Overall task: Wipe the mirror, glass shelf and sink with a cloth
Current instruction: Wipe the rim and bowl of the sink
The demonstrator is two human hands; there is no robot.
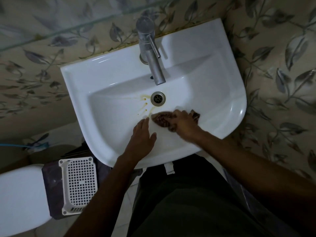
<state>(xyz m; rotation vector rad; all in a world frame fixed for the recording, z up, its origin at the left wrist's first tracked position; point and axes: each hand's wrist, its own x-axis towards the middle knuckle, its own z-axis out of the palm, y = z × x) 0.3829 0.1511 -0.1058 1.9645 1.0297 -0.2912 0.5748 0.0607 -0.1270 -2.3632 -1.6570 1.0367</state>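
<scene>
A white sink point(106, 72) fills the middle of the view, with a round drain point(158, 98) and yellowish stains point(145, 106) left of it. My right hand point(183, 123) presses a brown patterned cloth point(161, 118) against the basin's front slope, just below the drain. The cloth sticks out on both sides of the hand, which looks blurred. My left hand point(142, 135) lies flat on the sink's front rim with straight fingers, its fingertips close to the cloth's left end. The edge of a glass shelf point(68, 29) crosses the upper left.
A metal tap point(150, 48) stands at the back of the sink, its spout over the drain. Leaf-patterned tiles cover the walls. At lower left are a white toilet point(20, 197) and a white perforated basket point(79, 184) on a dark base. My dark trousers are below the sink.
</scene>
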